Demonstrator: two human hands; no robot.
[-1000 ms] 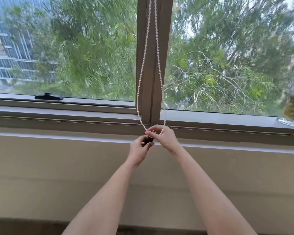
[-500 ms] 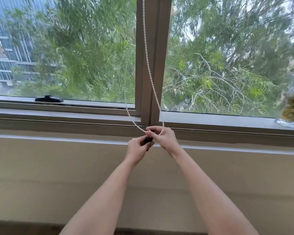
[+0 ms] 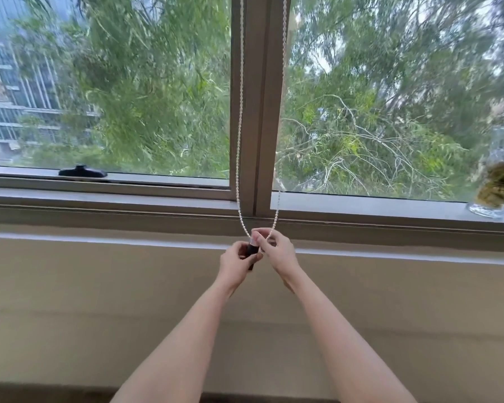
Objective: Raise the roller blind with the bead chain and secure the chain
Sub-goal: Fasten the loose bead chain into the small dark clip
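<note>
A white bead chain (image 3: 238, 146) hangs in a loop down both sides of the grey window mullion (image 3: 256, 106). Its bottom ends just below the sill, at my hands. My left hand (image 3: 235, 264) is closed around a small dark holder (image 3: 252, 251) with a pale top, set against the wall. My right hand (image 3: 277, 251) pinches the bottom of the chain loop right at the holder's top. The roller blind itself is out of view above the frame.
A black window handle (image 3: 82, 171) lies on the left frame rail. A glass vase (image 3: 495, 187) with greenish stems stands on the sill (image 3: 376, 206) at the far right. Below the sill runs a plain beige wall (image 3: 99, 301). Trees and a building show through the glass.
The chain's left strand, which had swung out to the left half a second ago, hangs straighter again. The dark holder shows more clearly between my hands.
</note>
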